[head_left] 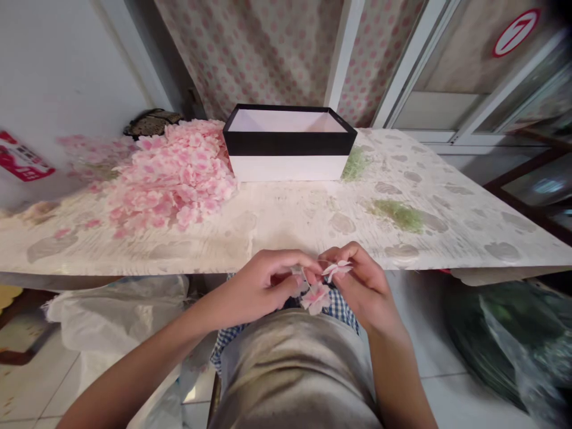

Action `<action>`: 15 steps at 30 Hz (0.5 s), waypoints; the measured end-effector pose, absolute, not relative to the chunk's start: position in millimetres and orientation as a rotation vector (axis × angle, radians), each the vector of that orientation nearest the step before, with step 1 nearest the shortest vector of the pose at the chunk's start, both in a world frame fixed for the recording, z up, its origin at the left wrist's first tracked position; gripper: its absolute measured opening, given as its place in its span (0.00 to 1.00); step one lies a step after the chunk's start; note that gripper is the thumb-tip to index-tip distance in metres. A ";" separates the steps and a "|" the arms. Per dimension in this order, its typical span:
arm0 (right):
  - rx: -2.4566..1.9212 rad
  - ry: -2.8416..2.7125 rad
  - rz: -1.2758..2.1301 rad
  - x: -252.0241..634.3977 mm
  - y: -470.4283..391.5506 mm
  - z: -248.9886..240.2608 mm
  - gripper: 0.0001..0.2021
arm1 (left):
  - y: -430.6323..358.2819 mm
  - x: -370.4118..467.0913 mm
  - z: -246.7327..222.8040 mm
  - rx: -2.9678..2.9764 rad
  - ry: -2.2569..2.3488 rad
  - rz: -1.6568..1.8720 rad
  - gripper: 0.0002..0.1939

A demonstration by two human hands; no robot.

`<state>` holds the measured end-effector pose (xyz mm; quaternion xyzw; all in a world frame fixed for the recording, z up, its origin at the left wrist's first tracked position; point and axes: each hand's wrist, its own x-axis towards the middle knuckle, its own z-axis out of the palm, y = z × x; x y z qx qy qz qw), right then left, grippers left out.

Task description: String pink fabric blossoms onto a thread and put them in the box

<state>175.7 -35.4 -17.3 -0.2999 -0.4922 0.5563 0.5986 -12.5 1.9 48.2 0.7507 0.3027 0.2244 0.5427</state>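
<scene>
Both of my hands meet at the near edge of the table, above my lap. My left hand (272, 280) is closed, thumb and fingers pinching a thin stem; a pale pink artificial flower (316, 298) hangs just below its fingertips. Between the thumb and fingers of my right hand (364, 286) is another pink artificial flower (336, 269), its petals seen from the side. The fingertips of the two hands almost touch. Whether both flowers share one stem, I cannot tell.
A large heap of pink artificial flowers (179, 173) lies on the table at the left. Behind my hands stands an open black-and-white box (290, 168). Thin green pieces (397, 214) lie to its right. Below the table are a white plastic bag (120, 316) and a dark green round object (482, 339).
</scene>
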 end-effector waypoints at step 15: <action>-0.659 -1.087 1.450 175.9 -37.2 -15.7 0.10 | 14.6 -9.5 34.6 1.675 0.816 0.538 0.08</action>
